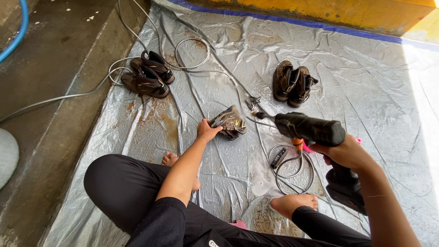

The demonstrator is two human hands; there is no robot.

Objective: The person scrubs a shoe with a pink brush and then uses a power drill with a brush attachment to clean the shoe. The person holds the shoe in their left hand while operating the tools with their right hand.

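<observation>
Right now, nearest the camera: person sits on a silver tarp (366, 91), bare feet out, right hand (345, 153) closed around the grip of a black spray gun (311, 129), nozzle aimed left at a muddy shoe (229, 122). Left hand (206, 130) clamped on that shoe's heel end, pinning it to the tarp just ahead of the knee. Shoe lies close off the nozzle tip, spray hitting its upper side. Judgement: keep the jet angled away from the holding fingers, rotate the shoe to reach sole and seams, hold it firm so the pressure doesn't kick it. Small brush (278, 158) sits inside a hose coil (292, 167) below the gun. Further out: one boot pair (147, 75) far left, another pair (292, 83) beyond the gun.
</observation>
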